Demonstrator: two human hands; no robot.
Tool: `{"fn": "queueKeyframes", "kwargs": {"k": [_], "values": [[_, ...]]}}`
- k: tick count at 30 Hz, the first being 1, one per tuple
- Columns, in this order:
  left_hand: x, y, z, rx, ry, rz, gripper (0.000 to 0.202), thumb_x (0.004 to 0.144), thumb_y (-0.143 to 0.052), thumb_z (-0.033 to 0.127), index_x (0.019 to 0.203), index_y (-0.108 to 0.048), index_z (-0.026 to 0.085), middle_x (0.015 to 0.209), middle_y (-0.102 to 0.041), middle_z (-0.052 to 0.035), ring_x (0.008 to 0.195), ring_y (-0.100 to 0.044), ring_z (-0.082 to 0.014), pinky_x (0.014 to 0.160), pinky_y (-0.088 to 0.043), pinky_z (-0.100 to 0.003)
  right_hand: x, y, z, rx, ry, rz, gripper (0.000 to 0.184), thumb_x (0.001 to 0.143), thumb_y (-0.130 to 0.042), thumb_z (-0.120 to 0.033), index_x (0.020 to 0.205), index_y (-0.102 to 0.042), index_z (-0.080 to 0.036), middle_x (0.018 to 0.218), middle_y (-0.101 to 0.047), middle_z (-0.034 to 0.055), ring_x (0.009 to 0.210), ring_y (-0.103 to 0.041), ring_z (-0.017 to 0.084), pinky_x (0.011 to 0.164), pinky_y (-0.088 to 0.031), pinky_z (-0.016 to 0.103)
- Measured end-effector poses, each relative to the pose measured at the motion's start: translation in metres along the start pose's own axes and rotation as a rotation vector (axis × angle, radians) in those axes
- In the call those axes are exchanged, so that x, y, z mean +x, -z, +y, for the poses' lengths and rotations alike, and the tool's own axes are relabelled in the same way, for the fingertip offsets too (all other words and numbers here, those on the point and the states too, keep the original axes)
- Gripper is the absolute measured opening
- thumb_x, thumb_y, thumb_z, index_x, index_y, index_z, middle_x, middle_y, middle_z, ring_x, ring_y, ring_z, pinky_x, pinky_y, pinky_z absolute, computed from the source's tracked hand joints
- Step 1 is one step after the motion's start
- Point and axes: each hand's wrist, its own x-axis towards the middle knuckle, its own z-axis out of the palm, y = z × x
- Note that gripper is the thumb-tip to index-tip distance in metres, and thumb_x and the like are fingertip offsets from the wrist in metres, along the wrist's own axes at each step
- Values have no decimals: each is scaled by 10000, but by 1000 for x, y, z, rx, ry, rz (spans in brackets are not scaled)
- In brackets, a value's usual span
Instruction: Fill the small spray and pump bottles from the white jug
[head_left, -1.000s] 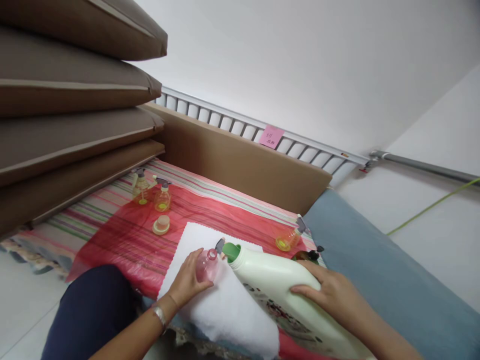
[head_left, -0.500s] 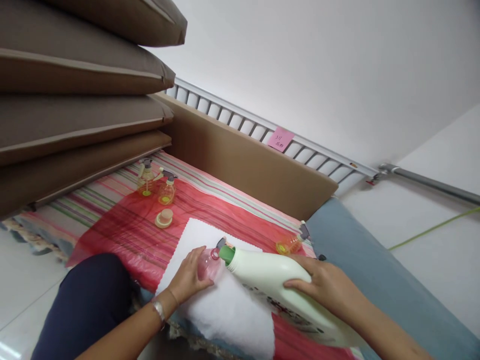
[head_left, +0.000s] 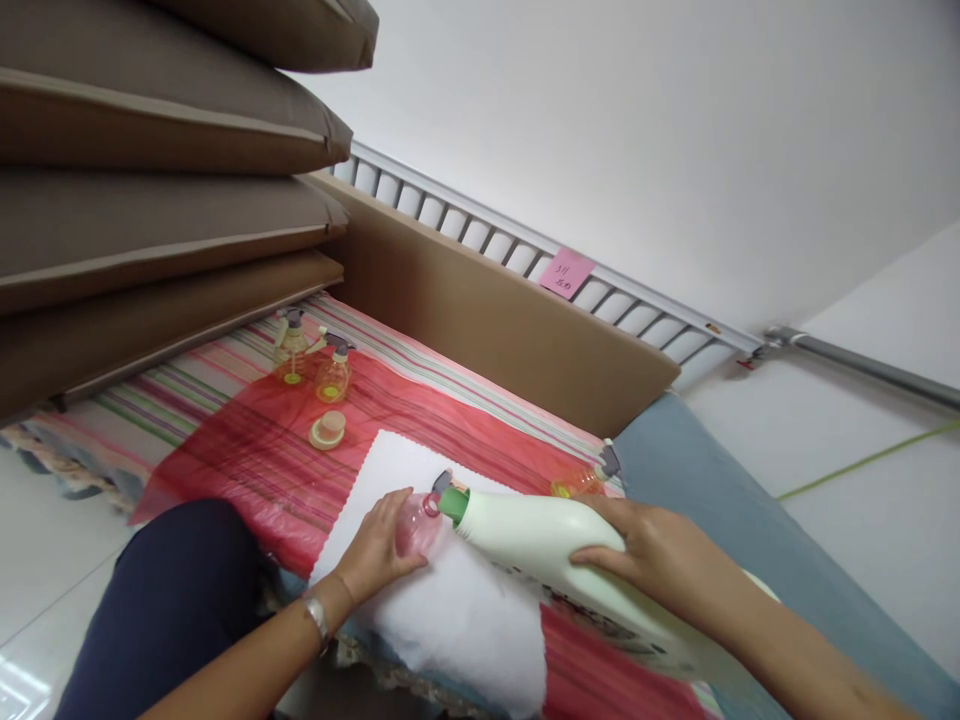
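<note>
A small clear pink bottle (head_left: 417, 527) without its top is held by my left hand (head_left: 381, 545) over a white cloth (head_left: 472, 630). My right hand (head_left: 645, 555) grips a large pale green detergent jug (head_left: 532, 535), tipped so that its green spout (head_left: 453, 504) points at the bottle's mouth. Spout and mouth are very close; whether they touch I cannot tell. No stream of liquid can be made out. Just behind the spout lies a dark grey spray head (head_left: 444, 482) on the cloth.
Two spray bottles (head_left: 332, 378) with yellowish liquid and a round cap-like piece (head_left: 328, 430) stand on the red plastic sheet (head_left: 247, 450) at left. Another spray bottle (head_left: 581, 483) is behind the jug. Folded brown mattresses (head_left: 165, 210) tower at left; a brown board (head_left: 480, 310) leans on the railing.
The jug's rear end has swung slightly to the right and up in view, its spout staying by the bottle mouth. My left hand keeps its hold. The whole view has shifted slightly.
</note>
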Motion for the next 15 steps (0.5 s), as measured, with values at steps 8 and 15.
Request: {"fn": "queueKeyframes", "kwargs": {"k": [8, 15], "values": [[0, 0, 1, -2, -10, 6, 866, 572, -801, 274, 1341, -409, 205, 1313, -534, -150, 1227, -502, -341, 1053, -392, -553, 2, 5, -3, -3, 23, 25, 378, 753, -661, -518, 1077, -667, -323, 899, -752, 35, 766, -698, 294, 618, -492, 352], [0, 1, 1, 4, -6, 1, 861, 575, -800, 293, 1338, -413, 197, 1318, -532, -154, 1231, -499, -341, 1056, -392, -543, 2, 10, -6, -37, 37, 5, 352, 767, -649, -530, 1044, -665, -313, 903, -752, 26, 768, -697, 284, 616, -487, 340]]}}
